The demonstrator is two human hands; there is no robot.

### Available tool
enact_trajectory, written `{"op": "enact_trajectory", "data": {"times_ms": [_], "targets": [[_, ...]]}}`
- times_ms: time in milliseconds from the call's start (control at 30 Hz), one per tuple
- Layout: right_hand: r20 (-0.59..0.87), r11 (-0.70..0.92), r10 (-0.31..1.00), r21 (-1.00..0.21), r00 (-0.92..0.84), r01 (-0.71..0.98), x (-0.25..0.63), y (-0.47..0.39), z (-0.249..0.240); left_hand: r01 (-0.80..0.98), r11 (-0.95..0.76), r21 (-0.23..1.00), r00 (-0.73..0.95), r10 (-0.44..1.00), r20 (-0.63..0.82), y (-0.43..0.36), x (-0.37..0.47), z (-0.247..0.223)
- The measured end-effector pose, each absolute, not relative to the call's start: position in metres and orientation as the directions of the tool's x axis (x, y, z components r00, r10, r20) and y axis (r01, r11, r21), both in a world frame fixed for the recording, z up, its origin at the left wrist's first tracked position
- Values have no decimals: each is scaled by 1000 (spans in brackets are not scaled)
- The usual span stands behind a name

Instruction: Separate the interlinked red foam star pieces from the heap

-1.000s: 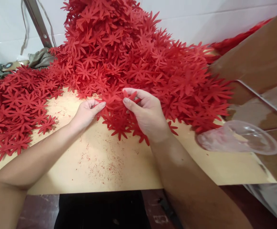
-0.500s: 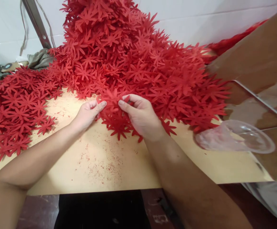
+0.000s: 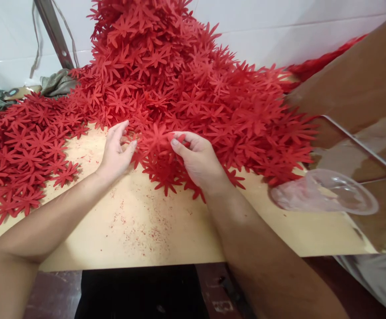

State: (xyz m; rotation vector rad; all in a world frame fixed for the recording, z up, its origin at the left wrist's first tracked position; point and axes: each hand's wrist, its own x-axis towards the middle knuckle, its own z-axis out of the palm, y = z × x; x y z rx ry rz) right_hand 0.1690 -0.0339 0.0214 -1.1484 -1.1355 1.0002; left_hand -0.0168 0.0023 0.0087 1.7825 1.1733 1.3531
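Observation:
A red flower cutout [image 3: 156,136] with long narrow petals is pinched by one petal between the thumb and fingers of my right hand [image 3: 199,161]. To its left, my left hand [image 3: 116,148] is open and holds nothing, its thumb and fingers apart beside the cutout. Behind both hands rises a tall pile of the same red cutouts [image 3: 179,75]. Several more lie under and just in front of the held one, partly hidden by my right hand.
A second spread of red cutouts [image 3: 17,155] covers the table's left side. At right are a clear plastic container [image 3: 355,190] and a large brown cardboard box [image 3: 355,88]. Red crumbs dot the pale tabletop [image 3: 193,239]. Grey-green cloth [image 3: 58,83] lies at the back left.
My left hand has let go of the flower cutout and moved left, its fingers opening. My right hand still pinches the cutout in nearly the same spot.

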Motion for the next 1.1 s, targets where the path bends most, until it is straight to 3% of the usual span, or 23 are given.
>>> {"op": "enact_trajectory", "data": {"times_ms": [167, 300, 400, 500, 667, 833, 967, 1100], "targets": [[137, 132, 986, -990, 100, 55, 167, -38, 26, 387, -555, 737, 219, 831, 511, -15, -13, 24], [242, 222, 966, -957, 92, 187, 163, -42, 31, 316, -576, 753, 336, 811, 479, -30, -4, 33], [287, 258, 954, -932, 85, 254, 158, -43, 30, 198, -464, 863, 362, 853, 376, -33, 1, 31], [277, 261, 960, -942, 46, 212, 152, -43, 25, 88, -311, 946, 341, 902, 265, -33, 5, 27], [210, 217, 970, -975, -123, 44, 147, -45, 22, -16, -167, 986, 204, 965, 166, -26, 5, 26], [132, 139, 969, -990, -207, 21, 151, -45, 23, -86, -32, 996, 87, 995, 40, -13, -4, 29], [113, 113, 982, -994, -151, -5, 153, -41, 21, 40, -143, 989, 30, 990, 141, 7, -18, 17], [184, 190, 981, -974, -56, 125, 155, -40, 21, 279, -320, 905, -66, 934, 351, 18, -27, 5]]}}
